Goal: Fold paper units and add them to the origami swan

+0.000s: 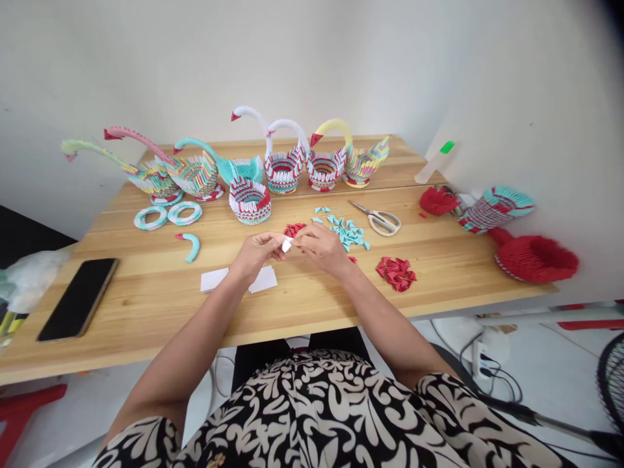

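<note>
Between the fingertips of both hands is a small folded piece of white paper. My left hand pinches it from the left, and my right hand pinches it from the right. Just behind the fingers lies a small pile of red folded paper pieces, partly hidden. White paper strips lie flat on the table below my left wrist. Turquoise folded pieces are scattered to the right of my right hand, and a heap of red folded triangles sits farther right.
Several folded-paper swans stand along the back of the wooden table. Scissors lie right of centre. Two paper rings, a turquoise curved neck and a phone are at left. Red paper baskets stand at right.
</note>
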Action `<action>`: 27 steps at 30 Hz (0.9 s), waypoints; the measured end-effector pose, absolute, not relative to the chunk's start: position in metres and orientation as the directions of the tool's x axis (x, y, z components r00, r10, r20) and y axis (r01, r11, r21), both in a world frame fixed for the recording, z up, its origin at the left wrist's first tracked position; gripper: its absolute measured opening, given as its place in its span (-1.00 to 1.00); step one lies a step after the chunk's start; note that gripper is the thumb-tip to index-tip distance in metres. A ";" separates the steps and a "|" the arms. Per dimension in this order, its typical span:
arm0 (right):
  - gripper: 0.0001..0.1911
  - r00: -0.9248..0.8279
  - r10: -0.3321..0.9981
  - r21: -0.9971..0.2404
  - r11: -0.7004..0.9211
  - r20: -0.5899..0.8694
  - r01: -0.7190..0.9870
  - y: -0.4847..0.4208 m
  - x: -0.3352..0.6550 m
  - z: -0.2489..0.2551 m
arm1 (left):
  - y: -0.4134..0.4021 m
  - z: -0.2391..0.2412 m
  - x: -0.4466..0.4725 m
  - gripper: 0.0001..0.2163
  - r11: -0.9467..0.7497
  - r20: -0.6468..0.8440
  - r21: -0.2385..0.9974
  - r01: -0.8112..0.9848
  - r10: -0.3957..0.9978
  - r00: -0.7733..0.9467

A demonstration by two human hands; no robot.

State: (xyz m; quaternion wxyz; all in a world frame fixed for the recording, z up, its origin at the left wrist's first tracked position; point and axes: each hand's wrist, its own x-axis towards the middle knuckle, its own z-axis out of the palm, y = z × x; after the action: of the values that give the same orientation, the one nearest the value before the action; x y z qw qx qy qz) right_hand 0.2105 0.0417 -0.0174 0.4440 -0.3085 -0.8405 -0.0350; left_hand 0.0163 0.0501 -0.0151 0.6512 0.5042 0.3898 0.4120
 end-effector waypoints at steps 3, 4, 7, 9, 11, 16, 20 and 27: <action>-0.75 -0.392 0.579 -0.352 0.782 0.715 0.515 0.042 0.209 -0.019 | 0.052 -0.018 0.016 -0.73 0.134 -0.098 0.985 -0.109 0.952 0.290; -0.77 -0.366 0.634 -0.441 0.755 0.682 0.486 0.042 0.209 -0.020 | 0.052 -0.017 0.016 -0.73 0.135 -0.104 0.986 -0.102 0.958 0.266; -0.77 -0.259 0.840 -0.784 0.539 0.476 0.307 0.042 0.210 -0.021 | 0.051 -0.012 0.017 -0.74 0.120 -0.099 0.989 -0.089 0.971 0.217; -0.69 -0.233 0.930 -0.933 0.324 0.284 0.158 0.041 0.211 -0.021 | 0.049 -0.008 0.019 -0.75 0.091 -0.075 0.994 -0.064 0.974 0.212; -0.64 -0.243 0.957 -0.979 0.187 0.161 0.087 0.041 0.211 -0.021 | 0.047 -0.005 0.021 -0.76 0.054 -0.047 0.998 -0.025 0.976 0.211; -0.68 -0.196 0.974 -0.978 0.145 0.114 0.152 0.040 0.204 -0.024 | 0.041 -0.003 0.026 -0.76 -0.006 -0.005 0.998 0.055 0.980 0.197; -0.72 -0.174 0.975 -0.971 0.166 0.136 0.173 0.040 0.203 -0.025 | 0.041 -0.004 0.027 -0.74 0.000 -0.014 0.998 0.062 0.975 0.221; -0.76 -0.179 0.973 -0.963 0.179 0.144 0.199 0.039 0.205 -0.021 | 0.042 -0.005 0.027 -0.78 -0.008 -0.012 0.996 0.093 0.977 0.214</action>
State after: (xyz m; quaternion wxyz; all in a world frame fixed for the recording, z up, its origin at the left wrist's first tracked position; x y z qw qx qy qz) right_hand 0.2047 0.0385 -0.0210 0.4403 -0.4657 -0.6292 0.4398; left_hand 0.0268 0.0419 -0.0045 0.5275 0.5735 0.4664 0.4186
